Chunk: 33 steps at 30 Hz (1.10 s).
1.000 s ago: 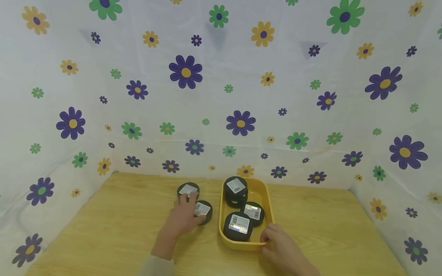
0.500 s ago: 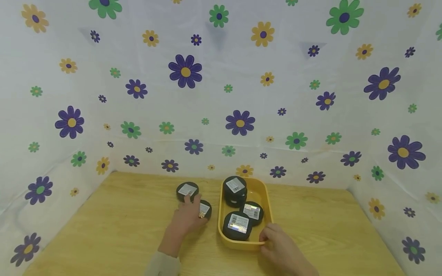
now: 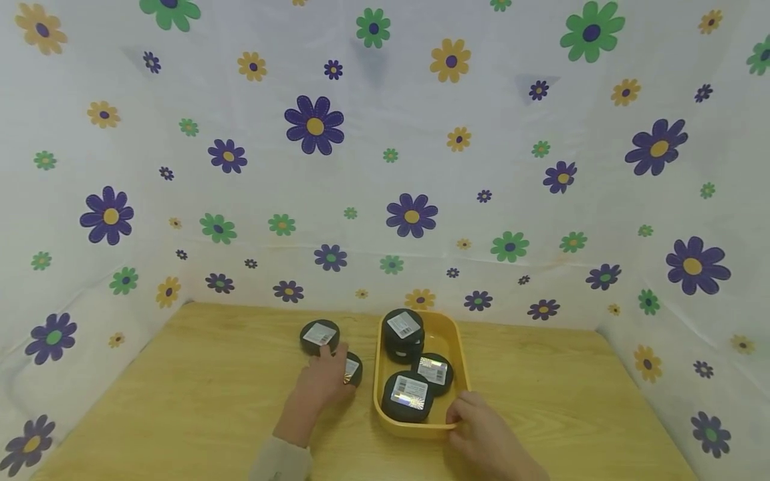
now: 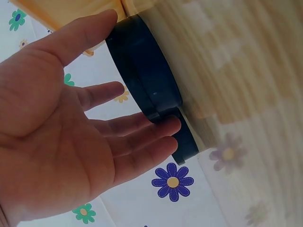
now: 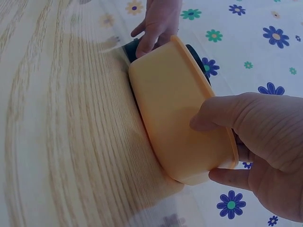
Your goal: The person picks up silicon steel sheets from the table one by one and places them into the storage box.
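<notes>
My left hand (image 3: 321, 381) holds a flat, round black container (image 3: 355, 369) by its side on the wooden table, and partly hides it. In the left wrist view the thumb touches one edge of that container (image 4: 144, 71) and the fingertips are at the opposite edge. A second black container (image 3: 319, 336) with a pale label lies just behind, close to the fingertips. My right hand (image 3: 484, 431) pinches the near right corner of a yellow tray (image 3: 415, 429), thumb outside the wall in the right wrist view; the other fingers are partly hidden behind the rim.
Inside the tray, a stack of black containers (image 3: 404, 334) stands at the back left. Two more, a middle one (image 3: 433, 372) and a front one (image 3: 408, 397), lie nearer. A white flowered cloth (image 3: 517, 200) hangs behind and beside the wooden table (image 3: 559, 394).
My left hand has drawn slightly nearer, and its thumb has moved down round the near container's edge. The right hand keeps its hold on the tray. The head view has shifted slightly.
</notes>
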Tool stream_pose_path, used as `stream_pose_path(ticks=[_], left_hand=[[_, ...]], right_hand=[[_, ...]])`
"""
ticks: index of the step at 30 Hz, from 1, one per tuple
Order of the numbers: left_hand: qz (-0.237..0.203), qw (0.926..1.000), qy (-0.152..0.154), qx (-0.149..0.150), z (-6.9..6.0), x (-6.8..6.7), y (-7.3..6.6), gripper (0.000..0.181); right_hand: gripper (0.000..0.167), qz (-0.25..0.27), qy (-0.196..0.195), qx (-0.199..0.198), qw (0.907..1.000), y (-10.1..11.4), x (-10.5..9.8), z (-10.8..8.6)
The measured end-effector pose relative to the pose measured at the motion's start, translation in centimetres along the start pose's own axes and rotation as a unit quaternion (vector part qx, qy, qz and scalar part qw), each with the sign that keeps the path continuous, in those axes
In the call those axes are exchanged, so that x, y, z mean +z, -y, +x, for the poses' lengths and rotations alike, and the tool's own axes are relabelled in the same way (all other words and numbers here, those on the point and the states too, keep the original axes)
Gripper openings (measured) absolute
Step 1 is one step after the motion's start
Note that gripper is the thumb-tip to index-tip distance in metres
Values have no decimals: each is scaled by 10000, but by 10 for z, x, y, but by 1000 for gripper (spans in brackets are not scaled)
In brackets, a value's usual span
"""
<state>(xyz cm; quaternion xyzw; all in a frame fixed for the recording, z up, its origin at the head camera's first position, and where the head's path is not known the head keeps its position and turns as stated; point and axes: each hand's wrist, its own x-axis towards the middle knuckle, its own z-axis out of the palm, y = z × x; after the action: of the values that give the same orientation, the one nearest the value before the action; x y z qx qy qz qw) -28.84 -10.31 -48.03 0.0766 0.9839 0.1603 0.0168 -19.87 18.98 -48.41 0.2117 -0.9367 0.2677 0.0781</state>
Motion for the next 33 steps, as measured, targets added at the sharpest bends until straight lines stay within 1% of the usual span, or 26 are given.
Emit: stream_pose_path(ticks=[8,13,20,24,28,33], left_hand=[[50,9999,157,-32,-2,-5,2,82],[75,9997,231,35,-2,-5,5,81],[140,9990,425,64,2,-3,6,82],[182,9986,500,69,5,-2,7,84],[161,9980,606,67,7,-5,7,86],[167,9975,680,135,10,-7,7,85]], right_hand=[[24,33,-62,-152,9999,0,2,0],[24,26,-56,-118,9999,2,1,0],[24,-51,-80,-155,9998,3,1,0],[23,-42,24,6,10000,4,0,0],[22,-19,113,110,9999,5,0,1],[23,-5,-36,-43,10000,2,2,0]])
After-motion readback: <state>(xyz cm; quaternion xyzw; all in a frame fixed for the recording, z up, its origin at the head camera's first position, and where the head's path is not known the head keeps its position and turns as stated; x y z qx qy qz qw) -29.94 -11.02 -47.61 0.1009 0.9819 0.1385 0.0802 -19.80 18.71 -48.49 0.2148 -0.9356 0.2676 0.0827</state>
